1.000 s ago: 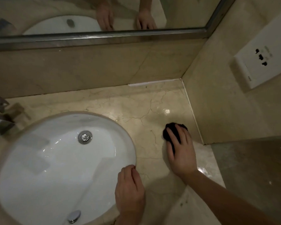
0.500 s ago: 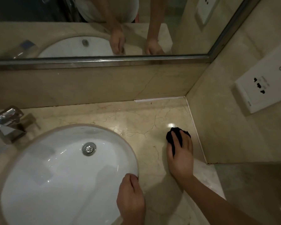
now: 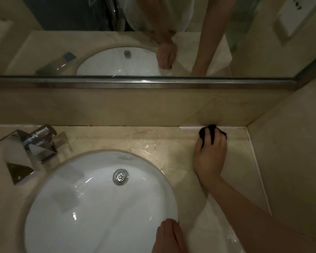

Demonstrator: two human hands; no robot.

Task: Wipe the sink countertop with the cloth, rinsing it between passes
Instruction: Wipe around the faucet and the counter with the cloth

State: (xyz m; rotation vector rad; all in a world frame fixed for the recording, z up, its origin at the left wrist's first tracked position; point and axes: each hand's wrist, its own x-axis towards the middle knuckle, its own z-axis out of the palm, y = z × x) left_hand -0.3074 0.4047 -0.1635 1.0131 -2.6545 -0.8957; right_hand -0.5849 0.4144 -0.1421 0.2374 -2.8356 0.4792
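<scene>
A small black cloth [image 3: 210,131] is pressed onto the beige marble countertop [image 3: 153,141] at its back edge, right where it meets the backsplash. My right hand [image 3: 209,157] lies on top of the cloth and grips it, arm stretched forward. My left hand [image 3: 169,236] rests with curled fingers on the front right rim of the white oval sink [image 3: 98,203]. Wet streaks shine on the counter between the sink and the cloth.
A chrome faucet [image 3: 31,148] stands at the sink's left. The drain [image 3: 120,177] sits in the basin. A backsplash [image 3: 135,108] and a framed mirror [image 3: 135,42] rise behind. The right side wall [image 3: 290,161] closes the corner near the cloth.
My right hand has slid the cloth away from me, from the middle of the counter to its back edge against the backsplash. My left hand has stayed on the sink rim.
</scene>
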